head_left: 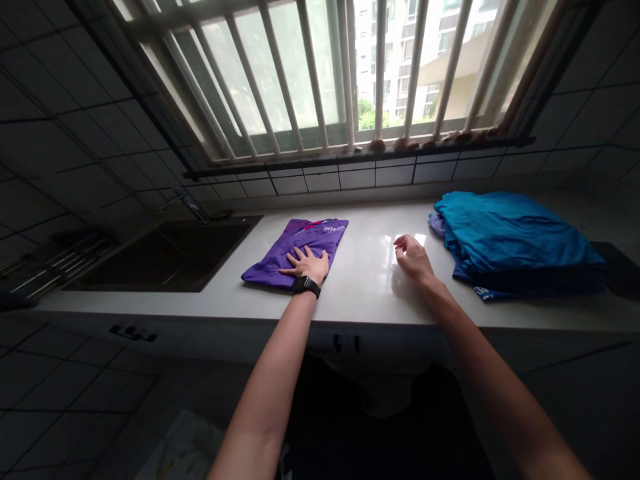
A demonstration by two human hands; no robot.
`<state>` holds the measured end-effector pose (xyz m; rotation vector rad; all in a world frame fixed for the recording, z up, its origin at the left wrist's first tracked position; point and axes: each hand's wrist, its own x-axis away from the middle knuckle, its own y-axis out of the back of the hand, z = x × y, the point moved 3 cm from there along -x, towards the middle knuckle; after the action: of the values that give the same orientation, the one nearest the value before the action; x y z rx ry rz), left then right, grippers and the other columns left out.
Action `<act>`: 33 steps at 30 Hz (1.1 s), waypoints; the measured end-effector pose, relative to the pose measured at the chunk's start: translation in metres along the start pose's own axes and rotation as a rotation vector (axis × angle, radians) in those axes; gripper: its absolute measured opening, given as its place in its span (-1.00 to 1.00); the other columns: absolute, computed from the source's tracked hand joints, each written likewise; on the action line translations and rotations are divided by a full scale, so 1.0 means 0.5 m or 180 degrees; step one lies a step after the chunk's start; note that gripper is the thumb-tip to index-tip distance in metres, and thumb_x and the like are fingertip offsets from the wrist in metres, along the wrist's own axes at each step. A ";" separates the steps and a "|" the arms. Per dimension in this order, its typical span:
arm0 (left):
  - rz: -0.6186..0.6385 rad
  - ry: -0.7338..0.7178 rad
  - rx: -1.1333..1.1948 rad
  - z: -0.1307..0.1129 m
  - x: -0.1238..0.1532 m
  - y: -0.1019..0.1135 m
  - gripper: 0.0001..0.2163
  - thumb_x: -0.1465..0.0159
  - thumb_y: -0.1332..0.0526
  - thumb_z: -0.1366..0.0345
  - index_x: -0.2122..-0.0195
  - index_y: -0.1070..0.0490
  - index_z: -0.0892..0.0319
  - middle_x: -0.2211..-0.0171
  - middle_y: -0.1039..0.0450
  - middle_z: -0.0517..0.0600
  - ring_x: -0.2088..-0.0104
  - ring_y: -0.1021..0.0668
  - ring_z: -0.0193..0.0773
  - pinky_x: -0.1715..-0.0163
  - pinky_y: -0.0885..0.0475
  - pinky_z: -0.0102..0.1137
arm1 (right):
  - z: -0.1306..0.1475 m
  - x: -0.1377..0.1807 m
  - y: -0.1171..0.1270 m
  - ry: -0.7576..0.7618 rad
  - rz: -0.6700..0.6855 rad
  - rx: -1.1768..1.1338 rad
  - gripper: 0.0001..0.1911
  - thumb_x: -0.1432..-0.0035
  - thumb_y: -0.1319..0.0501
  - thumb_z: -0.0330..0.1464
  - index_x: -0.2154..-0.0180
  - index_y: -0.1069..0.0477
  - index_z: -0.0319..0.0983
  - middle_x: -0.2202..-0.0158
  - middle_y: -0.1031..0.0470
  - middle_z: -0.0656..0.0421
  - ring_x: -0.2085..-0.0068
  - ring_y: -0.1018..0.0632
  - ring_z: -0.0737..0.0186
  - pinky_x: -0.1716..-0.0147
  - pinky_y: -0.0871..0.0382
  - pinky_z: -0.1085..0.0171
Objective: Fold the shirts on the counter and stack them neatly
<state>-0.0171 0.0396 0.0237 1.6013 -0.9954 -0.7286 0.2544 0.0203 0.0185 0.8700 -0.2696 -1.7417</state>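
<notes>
A folded purple shirt with white and red print lies on the white counter. My left hand rests flat on its near right corner, fingers spread, a black watch on the wrist. My right hand hovers just over the bare counter between the purple shirt and a pile of blue clothes. Its fingers are loosely curled and apart, and nothing is in them.
A dark sink with a tap is set into the counter at the left. A barred window runs along the back wall above a tiled ledge. A dark mat lies at the far right.
</notes>
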 end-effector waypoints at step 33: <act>-0.0357 -0.0868 0.0070 -0.001 -0.027 0.001 -0.39 -0.48 0.16 -0.02 -0.38 -0.32 0.18 -0.44 -0.18 0.29 -0.46 -0.19 0.25 -0.38 0.09 0.37 | 0.003 0.003 -0.013 0.0097 0.0335 0.0244 -0.79 -0.20 -0.06 -0.47 0.21 -0.44 -0.19 0.24 -0.56 0.06 0.20 -0.55 0.10 0.13 -0.42 0.17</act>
<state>-0.0230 0.0516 0.0239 1.6147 -1.1170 -1.0372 0.2487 0.0210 0.0153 0.9206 -0.3577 -1.6281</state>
